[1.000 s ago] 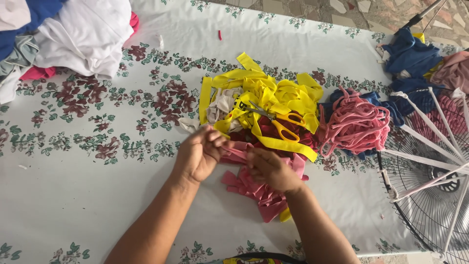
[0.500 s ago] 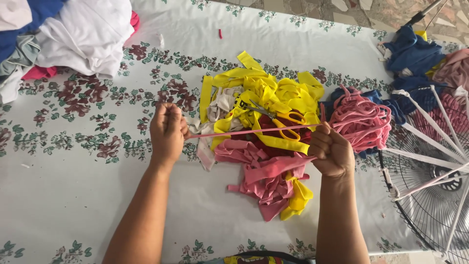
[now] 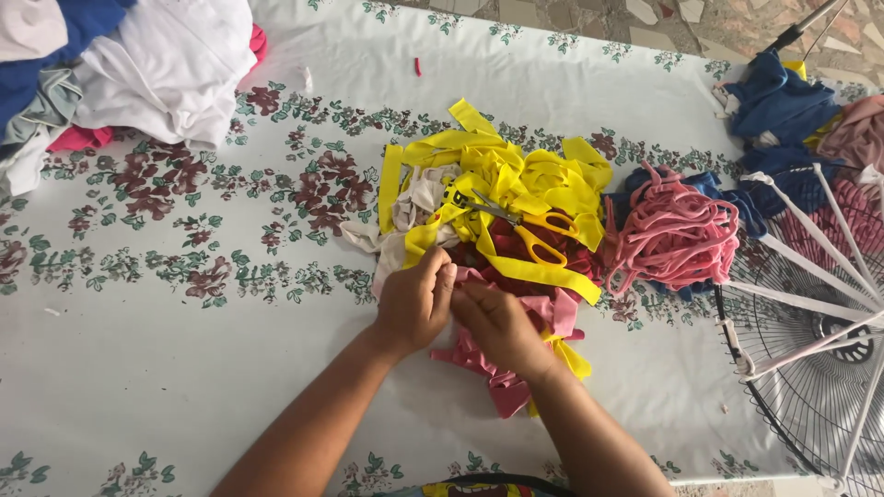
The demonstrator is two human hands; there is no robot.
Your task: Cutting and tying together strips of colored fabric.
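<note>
Pink fabric strips (image 3: 502,373), one heap, pinched by two hands, left (image 3: 414,302) and right (image 3: 497,324), beside one scissors (image 3: 534,230)

Half a second ago both hands were spread wide, stretching a thin pink fabric strip taut. Now the left hand (image 3: 414,299) and right hand (image 3: 497,327) meet, fingers together, over the crumpled pink cloth-strip pile (image 3: 502,368).

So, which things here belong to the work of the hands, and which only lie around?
In use: left hand, right hand, pink strips.
Lying about: scissors, yellow strips, pink cords, clothes pile, fan grille.
</note>
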